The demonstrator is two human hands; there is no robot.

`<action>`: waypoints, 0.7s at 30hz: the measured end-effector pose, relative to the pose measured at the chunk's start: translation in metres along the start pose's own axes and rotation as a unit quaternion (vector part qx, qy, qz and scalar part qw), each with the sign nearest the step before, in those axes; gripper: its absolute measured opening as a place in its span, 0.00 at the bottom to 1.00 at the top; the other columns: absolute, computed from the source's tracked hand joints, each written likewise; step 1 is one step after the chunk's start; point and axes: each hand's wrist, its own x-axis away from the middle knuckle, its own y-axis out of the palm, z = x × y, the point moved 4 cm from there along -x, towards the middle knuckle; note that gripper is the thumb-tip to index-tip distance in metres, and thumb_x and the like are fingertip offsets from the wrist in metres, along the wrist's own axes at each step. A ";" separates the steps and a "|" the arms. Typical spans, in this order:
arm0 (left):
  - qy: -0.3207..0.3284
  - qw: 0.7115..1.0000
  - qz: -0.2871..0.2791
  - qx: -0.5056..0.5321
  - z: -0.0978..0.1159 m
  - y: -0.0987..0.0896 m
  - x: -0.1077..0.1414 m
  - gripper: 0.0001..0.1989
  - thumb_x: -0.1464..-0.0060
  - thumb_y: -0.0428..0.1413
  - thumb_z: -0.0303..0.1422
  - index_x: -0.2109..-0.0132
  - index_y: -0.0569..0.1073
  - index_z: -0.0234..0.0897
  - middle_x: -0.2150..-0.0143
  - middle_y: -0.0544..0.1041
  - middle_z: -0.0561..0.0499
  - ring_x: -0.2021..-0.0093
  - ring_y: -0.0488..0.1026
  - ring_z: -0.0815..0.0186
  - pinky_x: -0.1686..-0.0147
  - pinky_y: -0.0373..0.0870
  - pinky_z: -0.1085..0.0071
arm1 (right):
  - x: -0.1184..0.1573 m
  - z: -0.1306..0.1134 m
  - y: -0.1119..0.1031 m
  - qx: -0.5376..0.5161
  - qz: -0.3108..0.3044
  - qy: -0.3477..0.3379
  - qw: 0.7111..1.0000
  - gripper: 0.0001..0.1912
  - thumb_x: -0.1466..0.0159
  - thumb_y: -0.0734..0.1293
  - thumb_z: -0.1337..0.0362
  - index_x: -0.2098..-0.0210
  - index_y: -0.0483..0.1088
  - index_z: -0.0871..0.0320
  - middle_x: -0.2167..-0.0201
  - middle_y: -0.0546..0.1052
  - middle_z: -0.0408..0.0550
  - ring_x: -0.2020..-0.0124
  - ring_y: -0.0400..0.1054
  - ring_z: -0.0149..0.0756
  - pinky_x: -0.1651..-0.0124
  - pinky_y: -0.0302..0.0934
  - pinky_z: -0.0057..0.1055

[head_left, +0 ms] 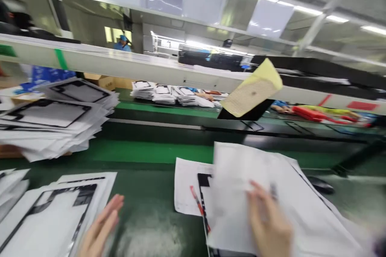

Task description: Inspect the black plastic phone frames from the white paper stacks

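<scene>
While a tall pile (54, 116) of white sheets with black borders stands at the left edge of the frame, its layers uneven and overhanging, a lower stack (54, 221) of similar bordered sheets lies in the lower left corner, tilted on the green bench (147, 204). Beside that stack's right edge is the left hand (101, 227), empty, with its fingers stretched out; whether it touches the sheets cannot be told. Farther back, in the upper left, a person in a blue cap (123, 38) shows beyond the long white rail (135, 61). Near the centre, across the bench, several small stacks (163, 94) of bordered sheets sit side by side, with a co-worker's hand (205, 96) just to their right. Below, right of centre, a printed paper (187, 184) lies flat with a red pen (196, 200) over it, both partly covered by large white sheets (235, 188). Above these, a yellow card (253, 88) leans at a slant in front of the rail. At lower right of centre, the right hand (269, 221) is over the white sheets, fingers bent; blur hides whether it grips one. Farther right, a black mouse (322, 185) rests beside them, and a red object (309, 113) lies beyond.
</scene>
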 end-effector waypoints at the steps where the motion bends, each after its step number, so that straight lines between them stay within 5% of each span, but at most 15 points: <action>1: -0.055 0.995 -0.055 0.066 -0.005 0.029 0.005 0.34 0.55 0.56 0.60 0.46 0.70 0.46 0.41 0.73 0.44 0.37 0.64 0.46 0.40 0.62 0.53 | 0.011 -0.003 0.013 0.014 -0.004 -0.048 0.999 0.12 0.37 0.70 0.66 0.53 0.74 0.55 0.51 0.77 0.57 0.54 0.74 0.47 0.50 0.69 0.40; 3: -0.114 0.979 -0.118 0.118 -0.010 0.071 0.018 0.40 0.61 0.61 0.59 0.45 0.68 0.42 0.44 0.75 0.39 0.42 0.68 0.44 0.47 0.68 0.53 | 0.043 -0.013 0.050 -0.038 -0.080 -0.167 0.982 0.11 0.37 0.69 0.69 0.55 0.75 0.54 0.54 0.79 0.55 0.56 0.76 0.46 0.53 0.72 0.37; 6: -0.097 0.984 -0.123 0.085 -0.004 0.089 0.026 0.35 0.67 0.70 0.47 0.52 0.72 0.36 0.53 0.80 0.39 0.49 0.75 0.46 0.53 0.73 0.59 | 0.086 -0.021 0.096 -0.091 -0.236 -0.190 0.949 0.10 0.33 0.62 0.68 0.55 0.73 0.55 0.46 0.75 0.58 0.58 0.77 0.41 0.59 0.74 0.29; 8: -0.089 0.987 -0.109 0.082 0.004 0.079 0.027 0.32 0.68 0.72 0.43 0.56 0.73 0.33 0.59 0.81 0.40 0.51 0.76 0.47 0.55 0.74 0.62 | 0.096 -0.021 0.103 -0.096 -0.281 -0.189 0.936 0.14 0.31 0.56 0.71 0.53 0.70 0.55 0.44 0.73 0.59 0.58 0.77 0.38 0.60 0.73 0.27; 12: -0.145 0.979 -0.092 0.113 0.024 0.050 0.031 0.33 0.70 0.72 0.43 0.55 0.73 0.33 0.61 0.82 0.44 0.54 0.78 0.51 0.59 0.75 0.68 | 0.073 -0.013 0.088 -0.070 -0.257 -0.253 0.930 0.17 0.32 0.52 0.77 0.57 0.68 0.56 0.47 0.75 0.57 0.46 0.70 0.42 0.47 0.69 0.38; 17: -0.251 0.958 -0.060 0.121 0.041 0.037 0.039 0.33 0.60 0.70 0.35 0.46 0.70 0.37 0.63 0.82 0.48 0.62 0.80 0.56 0.68 0.76 0.69 | 0.060 -0.015 0.093 0.009 -0.333 -0.396 0.856 0.12 0.33 0.58 0.76 0.59 0.71 0.59 0.47 0.75 0.61 0.48 0.72 0.48 0.48 0.70 0.45; 21: -0.216 0.970 -0.051 0.099 0.042 0.019 0.024 0.29 0.56 0.67 0.34 0.46 0.68 0.37 0.57 0.81 0.47 0.59 0.80 0.56 0.67 0.77 0.70 | 0.058 -0.020 0.090 0.028 -0.299 -0.466 0.832 0.14 0.32 0.57 0.75 0.55 0.73 0.61 0.51 0.78 0.61 0.49 0.73 0.48 0.50 0.71 0.43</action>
